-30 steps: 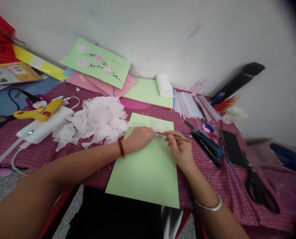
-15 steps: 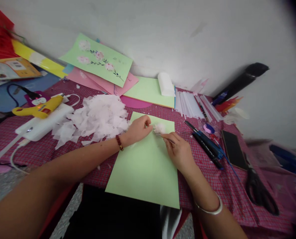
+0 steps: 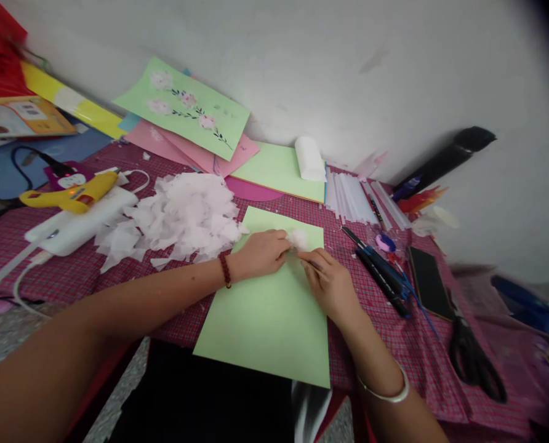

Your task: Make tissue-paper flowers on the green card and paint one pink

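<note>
Pressing down from the head view, my left hand (image 3: 260, 253) rests curled on the green paper (image 3: 268, 311), fingertips touching a small tissue tuft (image 3: 297, 239). My right hand (image 3: 332, 284) sits just beside it, fingers pinched on a thin stick (image 3: 314, 265). Left of my fingers lies the tissue pile (image 3: 182, 215); right, the pens (image 3: 380, 271).

White tissue tuft (image 3: 297, 239) atop green sheet (image 3: 269, 314)

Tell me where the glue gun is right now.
The yellow glue gun lies at the far left of the head view, on top of a white power strip, just left of the pile of white tissue scraps.
</note>
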The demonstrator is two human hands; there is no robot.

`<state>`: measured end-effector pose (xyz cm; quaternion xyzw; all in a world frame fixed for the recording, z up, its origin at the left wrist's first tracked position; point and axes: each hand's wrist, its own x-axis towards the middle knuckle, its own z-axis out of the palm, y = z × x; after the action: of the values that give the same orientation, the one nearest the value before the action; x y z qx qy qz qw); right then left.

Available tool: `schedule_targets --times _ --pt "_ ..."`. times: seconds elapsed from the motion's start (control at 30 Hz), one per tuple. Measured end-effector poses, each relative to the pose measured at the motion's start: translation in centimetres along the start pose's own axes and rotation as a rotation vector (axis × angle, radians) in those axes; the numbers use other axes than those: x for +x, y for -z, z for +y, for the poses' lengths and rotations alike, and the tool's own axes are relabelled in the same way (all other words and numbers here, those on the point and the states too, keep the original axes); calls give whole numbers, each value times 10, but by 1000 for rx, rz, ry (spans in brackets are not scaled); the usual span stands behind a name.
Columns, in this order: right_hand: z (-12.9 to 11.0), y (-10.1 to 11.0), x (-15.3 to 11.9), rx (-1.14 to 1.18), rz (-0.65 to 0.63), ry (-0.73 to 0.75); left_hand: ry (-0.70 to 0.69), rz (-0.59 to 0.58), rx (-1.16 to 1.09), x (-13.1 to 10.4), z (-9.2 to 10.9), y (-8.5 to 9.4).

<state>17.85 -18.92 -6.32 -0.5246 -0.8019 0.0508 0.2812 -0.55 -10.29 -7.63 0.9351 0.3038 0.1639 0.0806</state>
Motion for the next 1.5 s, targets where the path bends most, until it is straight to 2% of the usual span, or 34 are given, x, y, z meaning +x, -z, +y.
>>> schedule_targets --times 0.4,0.47,0.6,0.67,0.8,0.9,0.97,1.07,1.17,1.27,1.37,1.43,1.5 --pt "-2 4 2 126 30 -75 3 -44 -8 3 -1 0" --pt "-5 11 0 196 131 -101 11 -47 7 4 0 0" --pt "-8 25 -1 474 558 -301 13 -40 20 3 0 -1" --pt "-3 26 1 634 654 -408 9 -29 13 2 0 -1" --pt "11 16 8 813 552 -541 24 -6 -67 1 -1 1" --pt "18 9 10 844 494 -586 104 40 -261 2 -5 1" --pt "19 7 9 874 497 -599 218 98 -449 5 -9 -1" --pt "17 7 9 924 503 -605 465 223 -810 12 -17 1" --pt "17 7 9 961 476 -593 678 338 -1210 20 -25 16" --pt "18 5 8 967 454 -586 718 420 -1421 28 -34 47" --pt "21 4 7 964 457 -578 623 386 -1353 32 -45 82" --pt "22 4 6 963 453 -572 551 268 -1185 31 -54 99" --pt "22 4 6 962 440 -567 487 109 -920 26 -62 108"
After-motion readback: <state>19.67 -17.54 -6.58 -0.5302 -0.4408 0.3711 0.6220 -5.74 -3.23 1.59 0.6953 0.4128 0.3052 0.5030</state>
